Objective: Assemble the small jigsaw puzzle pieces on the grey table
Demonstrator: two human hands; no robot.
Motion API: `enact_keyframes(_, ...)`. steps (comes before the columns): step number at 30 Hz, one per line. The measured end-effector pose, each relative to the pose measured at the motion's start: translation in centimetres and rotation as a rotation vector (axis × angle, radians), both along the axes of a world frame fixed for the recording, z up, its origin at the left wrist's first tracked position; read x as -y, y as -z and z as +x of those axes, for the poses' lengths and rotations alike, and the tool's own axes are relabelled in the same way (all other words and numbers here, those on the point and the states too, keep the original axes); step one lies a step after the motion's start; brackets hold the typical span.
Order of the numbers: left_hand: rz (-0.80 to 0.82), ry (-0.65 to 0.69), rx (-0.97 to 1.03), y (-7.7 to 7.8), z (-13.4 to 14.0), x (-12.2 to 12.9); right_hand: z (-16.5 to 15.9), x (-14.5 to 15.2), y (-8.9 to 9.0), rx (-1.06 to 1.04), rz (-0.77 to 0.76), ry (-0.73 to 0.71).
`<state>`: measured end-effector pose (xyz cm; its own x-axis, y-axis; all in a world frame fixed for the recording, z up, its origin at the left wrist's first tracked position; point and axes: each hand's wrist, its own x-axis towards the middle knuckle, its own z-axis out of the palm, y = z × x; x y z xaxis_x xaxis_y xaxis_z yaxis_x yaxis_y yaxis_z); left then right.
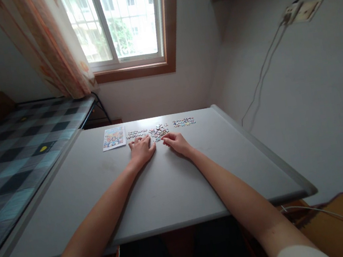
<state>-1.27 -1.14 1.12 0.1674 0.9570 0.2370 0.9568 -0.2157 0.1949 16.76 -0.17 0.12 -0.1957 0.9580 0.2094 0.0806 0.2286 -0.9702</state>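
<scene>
A loose heap of small jigsaw puzzle pieces (pixel 159 132) lies on the grey table, just beyond my hands. My left hand (pixel 142 149) rests palm down at the heap's near left, fingers spread, touching the tabletop. Beyond its fingertips is a group of puzzle pieces in rows (pixel 137 132). At the heap's near right edge, my right hand (pixel 176 142) has thumb and fingers pinched together; whatever is between the fingertips is too small to make out. Farther right sits another cluster of puzzle pieces (pixel 184 122). A colourful printed picture sheet (pixel 113 138) lies left of my left hand.
The grey table (pixel 168 190) has raised rims on its left and right sides. A bed with a checked cover (pixel 28 129) stands along the left. Behind the table are a wall and window (pixel 128 22). A cable (pixel 258 84) hangs down the right wall.
</scene>
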Motion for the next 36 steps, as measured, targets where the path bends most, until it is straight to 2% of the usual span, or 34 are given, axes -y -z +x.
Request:
enact_keyframes(7, -0.003, 0.060, 0.015, 0.4, -1.8, -1.3, 0.0, 0.0, 0.1, 0.006, -0.006, 0.003)
enact_keyframes(14, -0.005, 0.107, 0.037, 0.8, -2.5, -2.0, -0.1, 0.1, -0.1, 0.005, -0.009, 0.005)
enact_keyframes(29, 0.061, 0.124, 0.032, 1.1, -2.5, -2.1, 0.0, 0.3, -0.4, 0.033, 0.007, 0.008)
enact_keyframes(36, 0.163, 0.128, 0.085, 0.5, -2.1, -1.5, -0.1, 0.0, 0.0, 0.035, 0.022, 0.002)
